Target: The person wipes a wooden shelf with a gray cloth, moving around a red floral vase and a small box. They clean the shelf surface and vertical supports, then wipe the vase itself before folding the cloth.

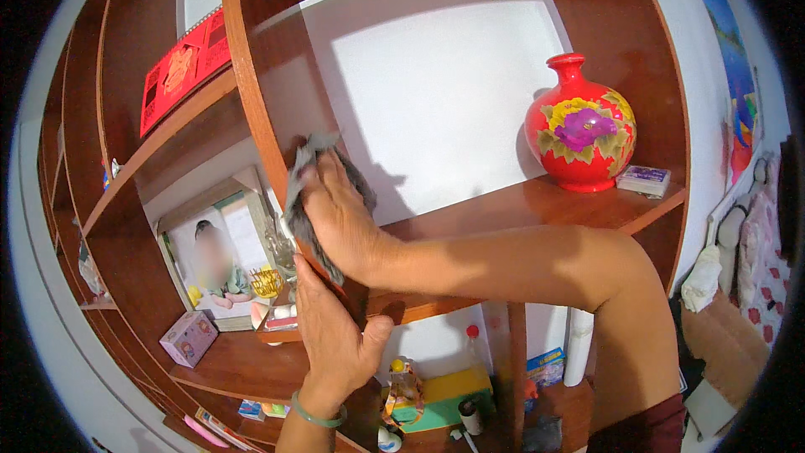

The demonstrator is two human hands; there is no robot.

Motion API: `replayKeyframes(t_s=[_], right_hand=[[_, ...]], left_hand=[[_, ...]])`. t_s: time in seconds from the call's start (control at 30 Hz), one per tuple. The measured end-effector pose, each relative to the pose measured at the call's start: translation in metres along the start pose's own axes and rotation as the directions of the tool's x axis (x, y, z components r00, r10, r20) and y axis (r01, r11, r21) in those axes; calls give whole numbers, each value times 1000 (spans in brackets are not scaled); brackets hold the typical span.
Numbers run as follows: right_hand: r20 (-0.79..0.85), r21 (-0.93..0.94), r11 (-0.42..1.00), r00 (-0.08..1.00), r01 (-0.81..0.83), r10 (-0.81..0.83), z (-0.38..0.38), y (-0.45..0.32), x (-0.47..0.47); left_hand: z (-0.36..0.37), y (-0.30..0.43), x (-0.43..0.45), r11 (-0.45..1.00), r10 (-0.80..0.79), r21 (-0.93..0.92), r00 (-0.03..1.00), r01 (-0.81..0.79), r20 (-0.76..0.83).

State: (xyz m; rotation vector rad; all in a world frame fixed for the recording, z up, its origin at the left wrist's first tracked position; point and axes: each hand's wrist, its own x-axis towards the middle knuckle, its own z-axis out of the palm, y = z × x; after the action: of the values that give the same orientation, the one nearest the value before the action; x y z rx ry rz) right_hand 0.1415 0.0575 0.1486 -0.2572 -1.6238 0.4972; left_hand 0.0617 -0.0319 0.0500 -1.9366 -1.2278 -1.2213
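A crumpled grey cloth lies under my right hand, whose palm and fingers press it against the wooden upright of a brown shelving unit. My right arm reaches across from the right side. Just below, my left hand, with a pale green bangle at the wrist, rests its fingers along the same upright; its thumb is spread and it holds nothing. The left fingertips are partly hidden by the upright's edge.
On the right shelf stand a red floral vase and a small card box. Left are a red calendar, a framed photo and a pink patterned box. A bottle and a yellow-green box stand below.
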Motion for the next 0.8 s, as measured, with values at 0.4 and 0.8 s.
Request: replayKeyframes(t_s=[0.4,0.8], right_hand=[[-108,104,973,971,-204,215,3,56,183],[16,464,880,994,-99,104,-9,0,285]], left_hand=[[0,8,7,992,-73,-98,997,73,2],[0,6,9,992,-103,-74,994,105,30]])
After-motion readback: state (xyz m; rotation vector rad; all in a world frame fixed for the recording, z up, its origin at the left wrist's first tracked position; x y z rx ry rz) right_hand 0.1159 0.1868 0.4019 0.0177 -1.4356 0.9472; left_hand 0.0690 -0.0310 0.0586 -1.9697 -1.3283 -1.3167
